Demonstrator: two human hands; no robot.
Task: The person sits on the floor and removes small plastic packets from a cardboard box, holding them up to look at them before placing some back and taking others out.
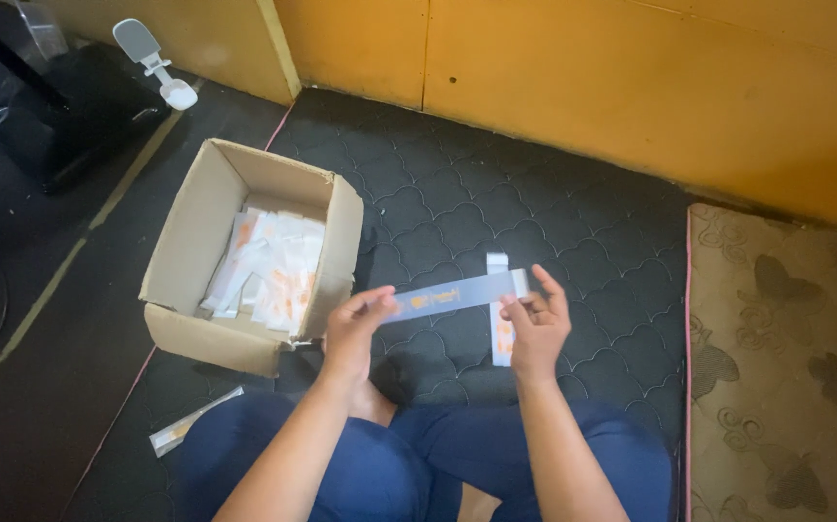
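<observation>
At the centre of the frame, a long, flat grey-white packet (455, 295) was held level between two bare hands, above a dark quilted mattress (496, 213). The left hand (359, 324) pinched its left end between thumb and fingertips, a narrow grip closed on the packet; the right hand (534, 324) held the right end the same way. Orange marks showed on the packet's face, too small to make out. A second white strip (502, 333) ran up and down behind the right hand — the hand hid its middle, so I could not tell whether it lay on the mattress or was held along with the packet.

At the bottom edge the person's forearms and blue-clad legs (409, 464) were cut off by the frame. In the lower left, another packet (191, 422) lay on the mattress, just beside the left knee.

Left of centre stood an open cardboard box (187, 246), its flaps up. Inside lay a loose heap of white and orange packets (269, 271) — the near wall hid the lower part of the heap, so its depth could not be told.

In the upper left corner, dark objects on the floor were hard to make out; a small white stand (158, 63) stood there. An orange wall (631, 77) ran along the top, and a patterned brown mat (786, 358) was cut off at the right edge.
</observation>
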